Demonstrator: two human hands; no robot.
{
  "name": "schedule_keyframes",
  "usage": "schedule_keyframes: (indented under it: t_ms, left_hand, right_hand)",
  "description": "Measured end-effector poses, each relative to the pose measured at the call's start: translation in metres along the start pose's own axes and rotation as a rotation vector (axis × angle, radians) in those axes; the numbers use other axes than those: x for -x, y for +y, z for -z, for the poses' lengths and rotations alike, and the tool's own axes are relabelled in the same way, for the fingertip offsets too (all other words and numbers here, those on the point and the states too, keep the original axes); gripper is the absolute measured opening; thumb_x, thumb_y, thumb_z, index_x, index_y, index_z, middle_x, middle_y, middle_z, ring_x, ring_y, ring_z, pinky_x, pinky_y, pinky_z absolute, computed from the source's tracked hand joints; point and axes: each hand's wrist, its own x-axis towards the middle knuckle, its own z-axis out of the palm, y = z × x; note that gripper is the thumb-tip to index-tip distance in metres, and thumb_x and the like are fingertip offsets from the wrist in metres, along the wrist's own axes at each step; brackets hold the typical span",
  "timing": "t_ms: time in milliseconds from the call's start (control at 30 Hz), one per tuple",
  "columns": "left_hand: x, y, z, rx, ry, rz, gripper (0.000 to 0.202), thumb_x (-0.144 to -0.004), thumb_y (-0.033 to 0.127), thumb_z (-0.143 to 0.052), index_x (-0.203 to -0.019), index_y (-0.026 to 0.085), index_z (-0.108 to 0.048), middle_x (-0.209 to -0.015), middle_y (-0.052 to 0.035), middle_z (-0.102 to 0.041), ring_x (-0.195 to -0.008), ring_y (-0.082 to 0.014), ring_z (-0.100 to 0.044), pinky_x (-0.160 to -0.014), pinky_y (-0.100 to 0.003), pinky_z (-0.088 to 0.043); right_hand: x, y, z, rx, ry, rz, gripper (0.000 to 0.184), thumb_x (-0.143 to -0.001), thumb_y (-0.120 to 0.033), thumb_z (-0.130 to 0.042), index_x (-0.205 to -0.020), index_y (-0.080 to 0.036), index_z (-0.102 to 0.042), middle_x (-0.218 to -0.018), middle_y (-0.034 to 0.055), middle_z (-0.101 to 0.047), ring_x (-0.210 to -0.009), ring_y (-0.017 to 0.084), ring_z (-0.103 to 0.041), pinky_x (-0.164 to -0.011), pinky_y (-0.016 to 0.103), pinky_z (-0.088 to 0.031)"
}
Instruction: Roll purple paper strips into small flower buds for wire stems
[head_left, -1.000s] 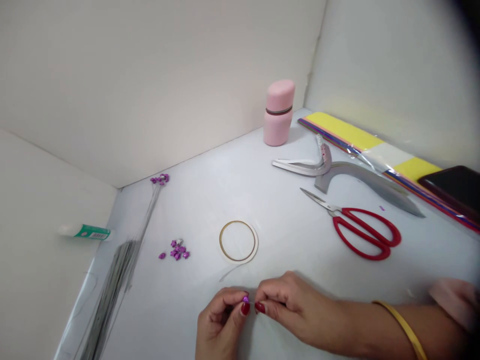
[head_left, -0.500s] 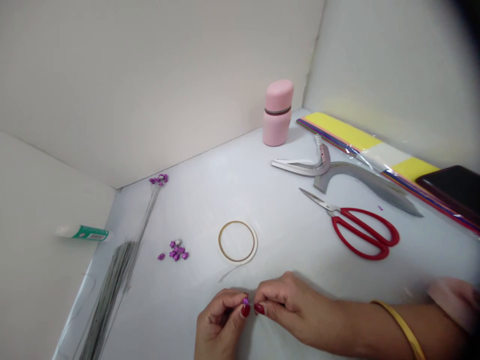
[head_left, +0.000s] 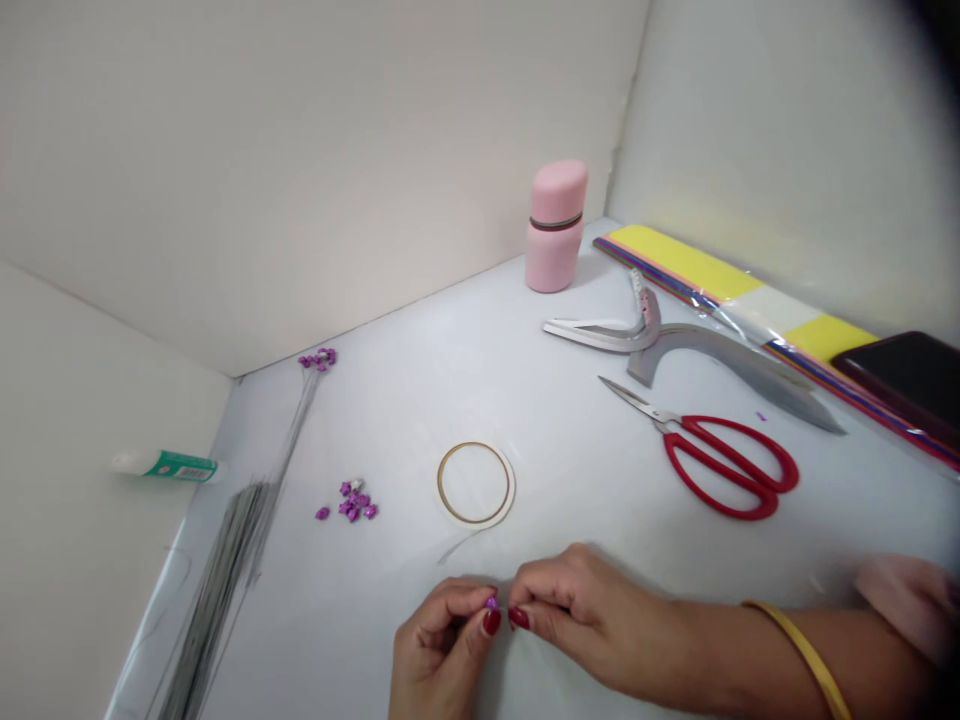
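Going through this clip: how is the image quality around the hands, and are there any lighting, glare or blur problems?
In the head view, light is soft and even, with faint shadows by the left hand and right hand. The tiny purple piece stays discernible. The head view also shows mild glare on the plastic wrap, a dark top-right corner, and blurred pink fabric.

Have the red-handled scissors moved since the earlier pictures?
No. The red-handled scissors sit in the same place relative to the gold-edged paper ring; both only drift together slightly with the view.
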Motion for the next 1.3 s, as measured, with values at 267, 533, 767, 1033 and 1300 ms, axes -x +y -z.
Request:
schedule_keyframes:
  t_ms: [267, 533, 767, 1033, 1300]
  left_hand:
    - [-0.0006, -0.0001, 0.0006, -0.009, -0.011, -0.001, 0.007, -0.065, 0.026, -0.071, -0.065, 0.019, -0.071, -0.067, -0.0017, -0.066, -0.067, -0.013, -0.058, -0.065, -0.019, -0.045]
    - [-0.0005, -0.0007, 0.0011, -0.004, -0.022, -0.011, 0.006, -0.065, 0.025, -0.071, -0.066, 0.019, -0.071, -0.068, -0.0022, -0.066, -0.068, -0.0138, -0.059, -0.066, -0.02, -0.046]
    - [0.0003, 0.002, -0.0001, -0.016, -0.016, -0.001, 0.006, -0.065, 0.026, -0.071, -0.065, 0.02, -0.071, -0.068, -0.0022, -0.066, -0.068, -0.0137, -0.059, -0.066, -0.02, -0.045]
    - [0.0, 0.0005, 0.0006, -0.023, -0.016, 0.008, 0.006, -0.066, 0.026, -0.071, -0.066, 0.019, -0.071, -0.067, -0.0022, -0.066, -0.067, -0.0133, -0.058, -0.065, -0.019, -0.045]
    - [0.0001, 0.0001, 0.0009, -0.015, -0.031, 0.003, 0.007, -0.066, 0.026, -0.07, -0.066, 0.019, -0.071, -0.067, -0.0023, -0.066, -0.068, -0.0137, -0.059, -0.066, -0.02, -0.045]
  right_hand:
    - [-0.0004, -0.0014, 0.0004, -0.007, 0.004, 0.016, 0.022, -0.087, -0.026, -0.041, -0.072, -0.017, -0.053, -0.053, -0.0073, -0.034, -0.049, 0.006, -0.03, -0.044, 0.014, -0.025]
    - [-0.002, -0.0021, 0.001, 0.004, -0.002, 0.002, 0.021, -0.087, -0.026, -0.041, -0.071, -0.017, -0.053, -0.053, -0.0071, -0.035, -0.049, 0.006, -0.031, -0.045, 0.014, -0.025]
    - [0.0, -0.0001, 0.0011, 0.023, -0.005, 0.009, 0.023, -0.088, -0.027, -0.04, -0.073, -0.018, -0.054, -0.054, -0.0069, -0.035, -0.049, 0.006, -0.031, -0.045, 0.014, -0.025]
    - [-0.0002, -0.0005, 0.0005, 0.014, 0.001, 0.015, 0.022, -0.088, -0.026, -0.04, -0.072, -0.018, -0.053, -0.054, -0.0069, -0.036, -0.049, 0.006, -0.032, -0.045, 0.014, -0.026]
    - [0.0009, -0.0012, 0.0009, 0.004, -0.008, 0.008, 0.022, -0.087, -0.026, -0.04, -0.071, -0.018, -0.052, -0.053, -0.0071, -0.034, -0.049, 0.006, -0.031, -0.045, 0.014, -0.025]
